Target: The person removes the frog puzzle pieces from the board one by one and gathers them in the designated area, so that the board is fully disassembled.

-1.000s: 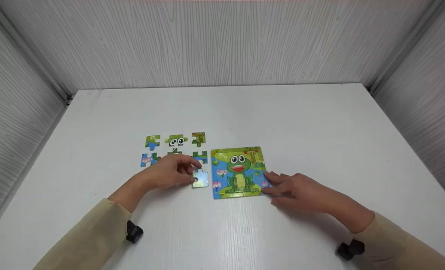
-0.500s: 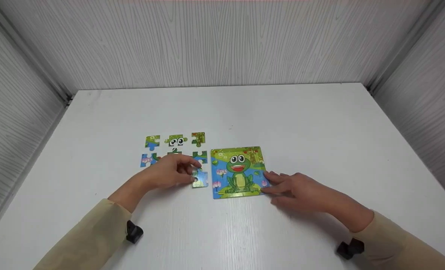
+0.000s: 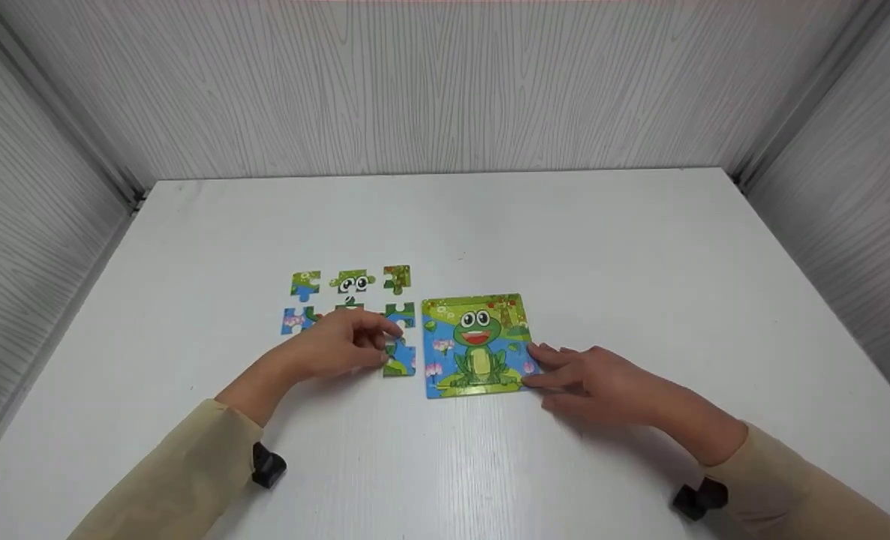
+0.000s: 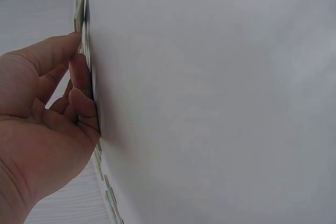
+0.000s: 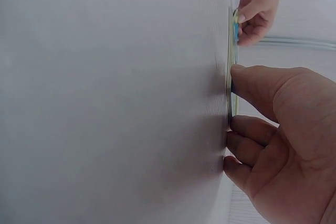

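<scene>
My left hand pinches a blue and green jigsaw piece by its left side, between thumb and finger. In the left wrist view the thumb of the left hand is at the edge of a slightly tilted piece. Just to the right lies a square frog puzzle board, whose picture shows a smiling green frog. My right hand rests its fingertips on the board's right edge, thumb nearest me. Seen from the right wrist, the fingers of the right hand are relaxed along the board's edge.
Loose jigsaw pieces lie in rows left of the board: a corner piece, an eyes piece, a tree piece, a lotus piece and others partly behind the left hand. Grey wood-grain walls enclose the white table.
The pinched piece has tilted slightly: its bright sheen has faded and its blue and green print now shows. Both hands and the board stay in place.
</scene>
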{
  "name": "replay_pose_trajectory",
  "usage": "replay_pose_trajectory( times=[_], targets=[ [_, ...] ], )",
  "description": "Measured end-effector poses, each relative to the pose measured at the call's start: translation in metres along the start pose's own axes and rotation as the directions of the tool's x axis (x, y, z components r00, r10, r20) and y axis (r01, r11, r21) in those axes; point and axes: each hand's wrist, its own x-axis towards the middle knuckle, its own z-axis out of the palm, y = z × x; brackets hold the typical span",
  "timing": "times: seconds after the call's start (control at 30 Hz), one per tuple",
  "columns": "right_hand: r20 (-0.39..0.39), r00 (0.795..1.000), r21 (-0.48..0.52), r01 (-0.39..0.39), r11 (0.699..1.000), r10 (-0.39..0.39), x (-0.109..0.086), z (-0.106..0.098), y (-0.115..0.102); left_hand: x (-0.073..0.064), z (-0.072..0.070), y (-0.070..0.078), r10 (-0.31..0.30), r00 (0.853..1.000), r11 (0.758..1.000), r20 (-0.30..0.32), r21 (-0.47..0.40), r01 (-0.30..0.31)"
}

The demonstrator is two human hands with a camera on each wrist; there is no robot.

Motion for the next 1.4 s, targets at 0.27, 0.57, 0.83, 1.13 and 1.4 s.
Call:
replay_pose_trajectory(
  times=[0.27,0.57,0.83,1.13,1.4],
  targets=[
    [-0.001,1.000,0.010,0.002,1.000,-0.002,-0.002,0.001,0.000,-0.002,0.001,0.001,0.004,1.000,1.000,-0.008,-0.016,-0.004],
    [0.000,1.000,0.014,-0.012,1.000,0.012,0.000,0.000,-0.002,-0.002,0.001,0.002,0.003,1.000,1.000,-0.018,-0.005,-0.003],
    [-0.005,1.000,0.023,-0.014,1.000,0.014,0.001,0.001,0.001,0.000,-0.003,0.007,0.026,0.999,0.999,-0.027,-0.021,-0.027],
    [-0.005,1.000,0.028,-0.004,1.000,0.005,0.001,0.002,0.003,0.010,0.002,0.040,0.108,0.994,0.994,-0.019,0.018,-0.107],
    [-0.001,1.000,0.026,0.010,1.000,-0.010,0.001,0.000,0.001,0.030,0.023,0.062,0.189,0.981,0.982,0.050,0.015,-0.190]
  ],
)
